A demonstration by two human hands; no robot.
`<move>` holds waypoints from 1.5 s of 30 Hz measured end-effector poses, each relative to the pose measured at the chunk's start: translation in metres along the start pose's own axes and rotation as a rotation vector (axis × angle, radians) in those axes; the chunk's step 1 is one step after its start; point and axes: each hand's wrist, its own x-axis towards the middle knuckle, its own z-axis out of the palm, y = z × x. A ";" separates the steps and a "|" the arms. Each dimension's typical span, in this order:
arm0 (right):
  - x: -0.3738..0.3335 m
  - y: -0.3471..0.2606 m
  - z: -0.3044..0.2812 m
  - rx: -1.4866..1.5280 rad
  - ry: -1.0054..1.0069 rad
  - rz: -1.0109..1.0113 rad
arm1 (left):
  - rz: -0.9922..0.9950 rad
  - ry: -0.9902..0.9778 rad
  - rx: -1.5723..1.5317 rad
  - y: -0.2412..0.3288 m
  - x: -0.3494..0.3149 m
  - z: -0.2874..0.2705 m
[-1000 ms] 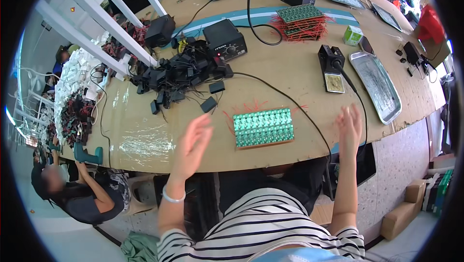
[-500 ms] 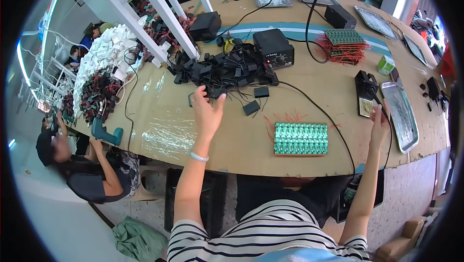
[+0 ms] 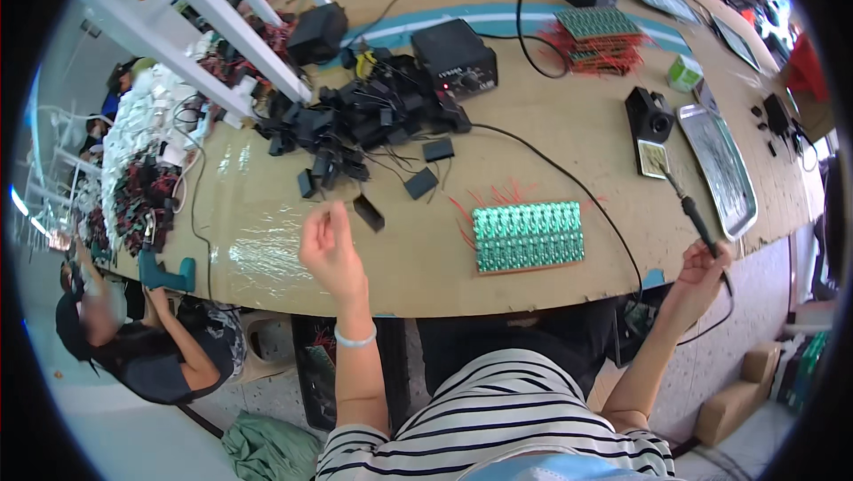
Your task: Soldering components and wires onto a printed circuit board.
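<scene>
In my right hand (image 3: 696, 278) is a soldering iron (image 3: 697, 219), gripped by its black handle. Its tip is at the yellowish sponge (image 3: 653, 159) in the front of the black iron stand (image 3: 651, 115). My left hand (image 3: 330, 250) is raised over the table with thumb and fingertips pinched together; what they hold, if anything, is too small to make out. Close to its fingertips is a small black box (image 3: 369, 214). Beyond lies a heap of black boxes with thin wires (image 3: 355, 117). Between my hands a green circuit board panel (image 3: 530, 237) with red wires lies flat.
A black soldering station (image 3: 455, 59) stands behind the heap, its cable crossing the table. Stacked green boards (image 3: 597, 26) are farther back. A metal tray (image 3: 721, 170) lies at right. White frame posts (image 3: 253, 23) rise at left; a co-worker (image 3: 169, 348) sits beyond.
My right hand has drawn the soldering iron toward me, its tip now at the sponge. My left hand has moved back from the heap, its fingers closing into a pinch. The view has shifted.
</scene>
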 end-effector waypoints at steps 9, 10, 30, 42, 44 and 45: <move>-0.111 0.018 0.064 -0.271 -0.331 0.055 | -0.061 -0.496 -0.004 0.019 -0.047 0.024; -0.115 0.022 0.067 -0.305 -0.404 0.033 | 0.123 -0.662 0.232 0.024 -0.043 0.029; -0.093 0.027 0.067 -0.230 -0.600 -0.095 | 0.141 -1.003 0.464 0.006 -0.014 0.058; -0.101 0.039 0.079 -0.339 -0.766 -0.123 | 0.049 -1.203 0.427 0.006 0.001 0.077; -0.103 0.042 0.077 -0.358 -0.763 -0.107 | 0.103 -1.214 0.452 0.003 0.002 0.078; -0.103 0.041 0.079 -0.359 -0.764 -0.105 | 0.101 -1.214 0.452 0.003 0.003 0.079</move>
